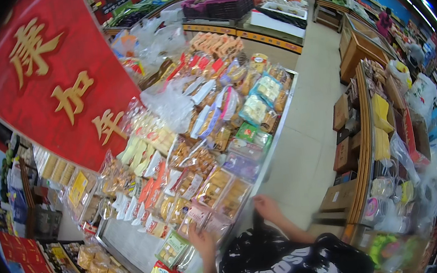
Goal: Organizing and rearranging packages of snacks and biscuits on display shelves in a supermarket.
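Observation:
My left hand (202, 240) is over the near edge of a display table, its fingertips at a pink-and-white packet of baked goods (193, 218). Whether the fingers grip it, I cannot tell. Just below lies a green-and-clear box of round pastries (173, 250). Off the table's metal rim, over the aisle, is my right hand (267, 208), its fingers curled with nothing visible in them. Beyond it on the table are clear trays of brown pastries (232, 199), a purple packet (240, 166) and bagged breads (211, 121). White-and-red snack packets (157, 227) stand in a row toward the left.
A large red banner with gold characters (54, 73) rises at left. The metal display table (124, 240) has a raised rim. A tiled aisle (300, 128) separates it from a wooden shelf (358, 178) with cartons and plastic bags. Purple-lined crates (217, 5) stand at the back.

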Demonstrator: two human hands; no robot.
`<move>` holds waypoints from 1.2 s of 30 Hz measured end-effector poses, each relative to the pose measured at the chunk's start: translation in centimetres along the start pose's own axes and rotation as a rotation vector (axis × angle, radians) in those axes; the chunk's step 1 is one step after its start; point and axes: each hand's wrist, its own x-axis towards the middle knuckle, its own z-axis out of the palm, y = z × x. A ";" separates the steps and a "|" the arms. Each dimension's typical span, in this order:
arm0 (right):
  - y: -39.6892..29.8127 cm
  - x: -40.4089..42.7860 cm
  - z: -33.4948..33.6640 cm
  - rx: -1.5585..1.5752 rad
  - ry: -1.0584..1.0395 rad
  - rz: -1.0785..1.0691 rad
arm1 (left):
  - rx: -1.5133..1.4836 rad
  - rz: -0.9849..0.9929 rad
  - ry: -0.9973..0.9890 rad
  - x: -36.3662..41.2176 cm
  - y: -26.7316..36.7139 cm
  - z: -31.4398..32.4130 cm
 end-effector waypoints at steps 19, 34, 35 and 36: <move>9.4 7.0 -9.8 -0.038 0.049 0.034 | 0.621 0.124 -0.294 1.8 6.2 13.1; 9.9 12.7 -19.6 -0.021 -0.106 0.168 | 0.611 0.485 -0.332 6.3 15.8 28.9; 11.8 13.8 -20.7 -0.086 -0.098 0.102 | 0.608 0.497 -0.330 6.3 16.1 30.5; 12.1 14.9 -22.4 -0.082 -0.100 0.093 | 0.639 0.447 -0.433 6.3 16.2 31.6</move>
